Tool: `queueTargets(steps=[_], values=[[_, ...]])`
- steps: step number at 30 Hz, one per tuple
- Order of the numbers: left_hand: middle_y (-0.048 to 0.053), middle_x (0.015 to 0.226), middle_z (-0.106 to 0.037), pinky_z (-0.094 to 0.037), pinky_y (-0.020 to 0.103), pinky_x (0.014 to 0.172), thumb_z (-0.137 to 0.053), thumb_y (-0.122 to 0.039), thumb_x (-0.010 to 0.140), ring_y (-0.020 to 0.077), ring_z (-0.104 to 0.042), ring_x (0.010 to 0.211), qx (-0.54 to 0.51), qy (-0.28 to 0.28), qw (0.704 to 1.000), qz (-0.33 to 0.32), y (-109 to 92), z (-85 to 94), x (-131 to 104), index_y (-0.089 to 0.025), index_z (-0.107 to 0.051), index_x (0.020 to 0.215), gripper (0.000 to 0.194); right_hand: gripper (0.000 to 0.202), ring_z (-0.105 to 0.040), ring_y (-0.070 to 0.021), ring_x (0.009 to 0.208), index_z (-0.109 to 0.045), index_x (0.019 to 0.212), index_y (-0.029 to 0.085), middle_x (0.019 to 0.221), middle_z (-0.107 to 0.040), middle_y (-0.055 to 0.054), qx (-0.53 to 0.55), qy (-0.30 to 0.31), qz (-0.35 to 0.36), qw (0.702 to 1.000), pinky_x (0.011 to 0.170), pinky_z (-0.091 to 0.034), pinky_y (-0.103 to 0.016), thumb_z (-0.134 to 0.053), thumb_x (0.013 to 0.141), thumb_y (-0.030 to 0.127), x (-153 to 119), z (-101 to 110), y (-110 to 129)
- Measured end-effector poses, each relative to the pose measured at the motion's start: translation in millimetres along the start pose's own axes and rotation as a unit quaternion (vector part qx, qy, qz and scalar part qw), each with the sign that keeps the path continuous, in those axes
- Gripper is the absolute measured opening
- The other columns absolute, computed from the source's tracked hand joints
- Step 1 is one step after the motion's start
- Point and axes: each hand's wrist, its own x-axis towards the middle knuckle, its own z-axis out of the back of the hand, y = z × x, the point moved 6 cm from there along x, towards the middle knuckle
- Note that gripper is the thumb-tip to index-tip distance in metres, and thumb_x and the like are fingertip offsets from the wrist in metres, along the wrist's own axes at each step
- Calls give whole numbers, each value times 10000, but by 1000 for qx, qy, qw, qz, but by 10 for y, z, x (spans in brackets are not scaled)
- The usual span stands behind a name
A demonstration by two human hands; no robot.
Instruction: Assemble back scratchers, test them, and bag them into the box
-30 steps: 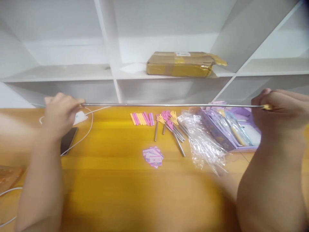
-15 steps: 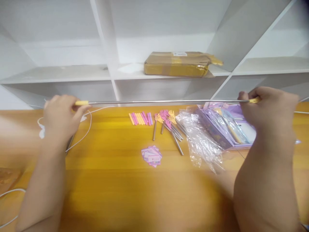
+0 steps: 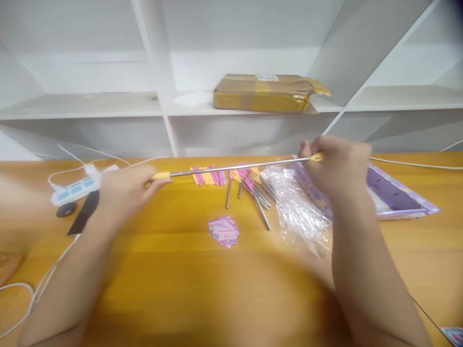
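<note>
Head view: Over a yellow-brown wooden table, a person's left hand and right hand hold a slender silver metal rod crosswise at mid-frame. The left fingers are closed around a yellow cylindrical grip at one end; the right ones curl into a fist about a yellow end piece, most of it hidden.

From where I stand, the step in hand looks to be holding the rod by both ends; the next move would seem to call for a firm grip on each, kept in line lest the thin metal bend.

The rod is shiny, looks straight and rises slightly toward the right of the frame; blur makes any joints hard to tell. Near the centre lie a row of pink and yellow tubes and a pile of metal rods with pink and yellow hand-shaped heads. Clear crumpled plastic bags and an open purple box sit farther right, fanned pink-lilac cards below centre.
</note>
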Motion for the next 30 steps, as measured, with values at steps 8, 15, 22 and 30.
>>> queueTargets(steps=[8, 15, 22, 30], values=[[13, 651, -650, -251, 296, 579, -445, -622, 1063, 159, -564, 588, -152, 150, 977, 1, -860, -518, -358, -211, -658, 790, 537, 140, -554, -156, 656, -654, 790, 202, 785, -692, -40, 81, 131, 155, 976, 597, -228, -304, -556, 881, 160, -824, -454, 1319], [49, 806, -737, -250, 305, 590, -399, -586, 1081, 231, -659, 695, -121, 327, 935, 58, -802, -1092, -436, -230, -631, 875, 473, 363, -683, -212, 862, -614, 1292, 177, 1195, -716, -119, 43, 421, 199, 884, 632, -345, -286, -636, 979, 359, -858, -875, 1156], [62, 988, -770, -368, 299, 653, -347, -467, 1110, 263, -725, 844, -176, 376, 906, 87, -837, -1359, -559, -254, -605, 1074, 336, 533, -710, -344, 1056, -759, 1048, 127, 1060, -739, -212, -151, 474, -37, 867, 895, -506, -415, -493, 1044, 589, -346, -949, -245], [58, 970, -770, -431, 314, 699, -324, -501, 1101, 260, -728, 852, -225, 358, 901, 92, -872, -1316, -572, -262, -627, 1122, 387, 590, -724, -317, 991, -801, 1048, 91, 1047, -756, -222, -149, 532, -110, 826, 882, -532, -383, -767, 852, 647, -384, -1331, -745]])
